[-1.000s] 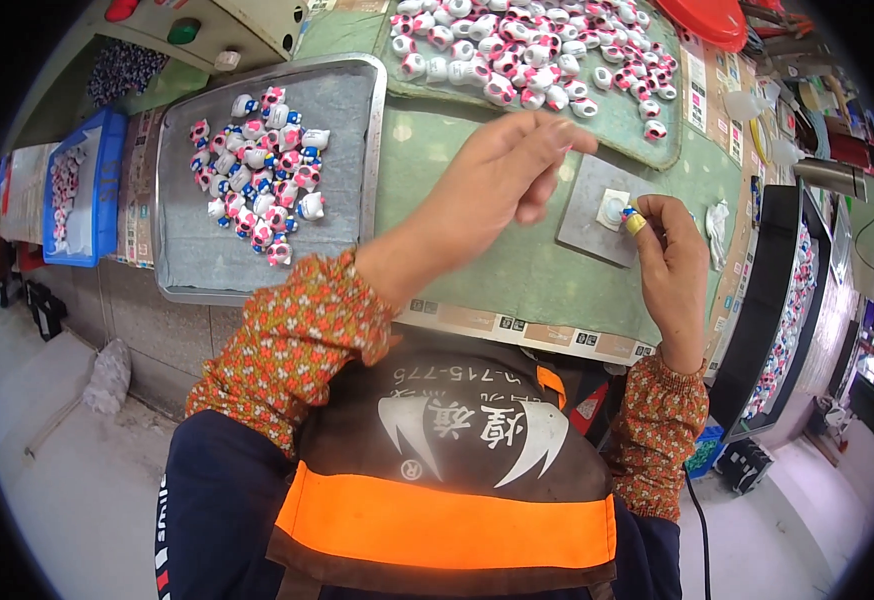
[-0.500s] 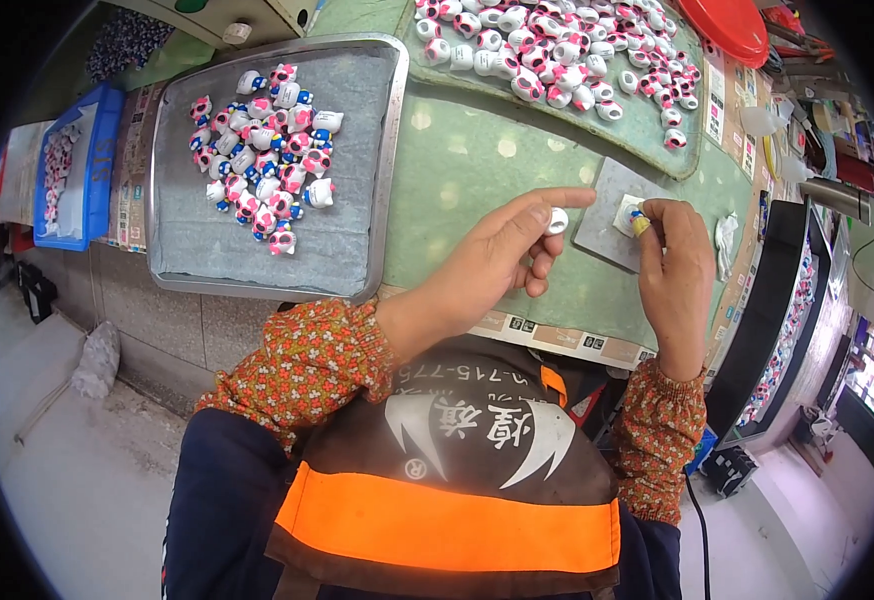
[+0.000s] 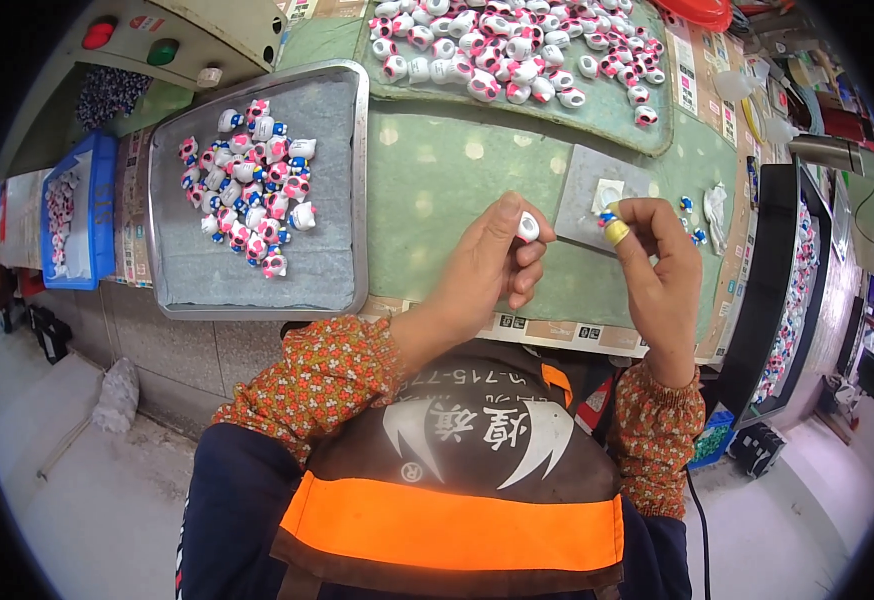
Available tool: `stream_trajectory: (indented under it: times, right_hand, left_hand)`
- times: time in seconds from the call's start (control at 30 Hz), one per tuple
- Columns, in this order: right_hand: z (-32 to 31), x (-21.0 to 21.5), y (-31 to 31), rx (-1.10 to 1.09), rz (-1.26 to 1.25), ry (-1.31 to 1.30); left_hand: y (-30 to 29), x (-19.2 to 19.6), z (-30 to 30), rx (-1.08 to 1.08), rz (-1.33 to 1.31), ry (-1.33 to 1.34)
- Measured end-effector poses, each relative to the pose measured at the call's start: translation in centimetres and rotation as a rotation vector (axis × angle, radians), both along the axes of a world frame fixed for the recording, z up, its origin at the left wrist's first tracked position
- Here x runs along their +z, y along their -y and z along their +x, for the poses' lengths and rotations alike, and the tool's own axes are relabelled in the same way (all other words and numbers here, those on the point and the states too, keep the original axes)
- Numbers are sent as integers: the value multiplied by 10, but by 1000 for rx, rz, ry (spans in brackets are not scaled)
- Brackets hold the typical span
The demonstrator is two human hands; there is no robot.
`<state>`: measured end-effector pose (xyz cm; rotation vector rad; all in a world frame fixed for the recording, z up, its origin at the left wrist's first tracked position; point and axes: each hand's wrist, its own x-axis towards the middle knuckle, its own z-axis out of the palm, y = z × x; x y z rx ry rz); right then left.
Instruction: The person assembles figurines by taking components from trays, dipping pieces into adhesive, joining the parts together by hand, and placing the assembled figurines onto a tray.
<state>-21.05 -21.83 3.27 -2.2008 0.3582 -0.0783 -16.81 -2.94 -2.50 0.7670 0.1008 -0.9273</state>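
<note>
My left hand (image 3: 485, 262) is closed on a small white figurine head (image 3: 528, 228), its dark-rimmed oval face turned up between thumb and fingers. To its right, my right hand (image 3: 663, 268) pinches a tiny blue and white piece (image 3: 607, 217) between thumb and forefinger. One of those digits wears a yellow finger cover (image 3: 616, 232). The pinched piece is over the near part of a grey square plate (image 3: 579, 205), which bears a whitish patch (image 3: 609, 190). Several small blue parts (image 3: 698, 237) lie just right of my right hand, beside a crumpled white tissue (image 3: 716, 215).
A metal tray (image 3: 342, 250) on the left holds a heap of pink, white and blue figurines (image 3: 257, 190). At the back, a green tray (image 3: 647, 140) carries many loose white and pink heads (image 3: 497, 50). A blue bin (image 3: 104, 215) stands far left; a dark-framed tray (image 3: 757, 300) is at right.
My left forefinger, stretched out before, is now curled in by the white head. The right hand has drawn from the whitish patch toward the plate's near side. The whole view has shifted.
</note>
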Motion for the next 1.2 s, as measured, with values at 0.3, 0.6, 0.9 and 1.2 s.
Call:
stream_trajectory:
  times: [0.3, 0.6, 0.9, 1.2]
  right_hand:
    - [-12, -1, -42, 40, 358, 93]
    - [-16, -4, -52, 35, 230, 33]
    - [-25, -27, -69, 3, 99, 210]
    - [-27, -47, -74, 11, 155, 393]
  left_hand:
    - [7, -3, -7, 119, 91, 116]
    - [10, -4, -17, 183, 193, 301]
    - [13, -18, -25, 291, 326, 634]
    - [13, -15, -22, 237, 398, 691]
